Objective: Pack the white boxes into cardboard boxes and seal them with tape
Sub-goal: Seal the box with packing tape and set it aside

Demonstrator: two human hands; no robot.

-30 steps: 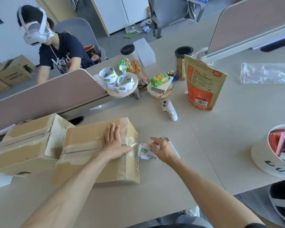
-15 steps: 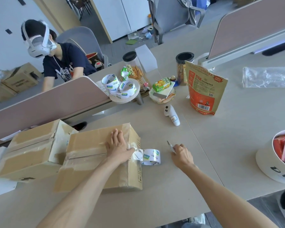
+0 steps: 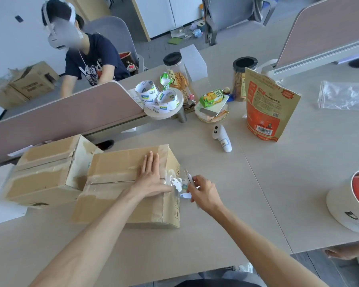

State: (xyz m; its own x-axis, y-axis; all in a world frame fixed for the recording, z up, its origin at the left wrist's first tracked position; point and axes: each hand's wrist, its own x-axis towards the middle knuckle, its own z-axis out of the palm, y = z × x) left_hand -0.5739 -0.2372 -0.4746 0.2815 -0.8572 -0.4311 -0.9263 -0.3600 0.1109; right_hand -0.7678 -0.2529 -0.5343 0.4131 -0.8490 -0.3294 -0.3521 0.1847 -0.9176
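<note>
**Tape stretched at the box end, tool beside it**

- Left hand [image 3: 151, 179]: flat on top of the near box [image 3: 116, 168], fingers straight and together, palm over the centre seam near the box's right end. Gripping nothing, just pressing.
- Box flaps are closed, with clear tape [image 3: 175, 181] along the seam. A crumpled strand runs off the right edge to the roll [image 3: 184, 196], which sits just beside the box and is mostly hidden by the right hand.
- Right hand [image 3: 204, 193]: fingers curled around a thin white tool [image 3: 188, 177], tip pointing up and away, right at the strand. Whether the tip touches the tape, I cannot tell.
- A 2nd box [image 3: 44, 175] lies to the left, touching the 1st, taped over and scuffed.
- On the table [image 3: 247, 204] further out: spare rolls [image 3: 147, 91] in a dish [image 3: 164, 116], a white controller [image 3: 222, 137], an orange pouch [image 3: 265, 108] standing upright, and a white tub [image 3: 340, 206] at the right edge.
- Beyond the divider [image 3: 60, 119], a person [image 3: 91, 56] in a dark shirt is seated wearing a headset.
</note>
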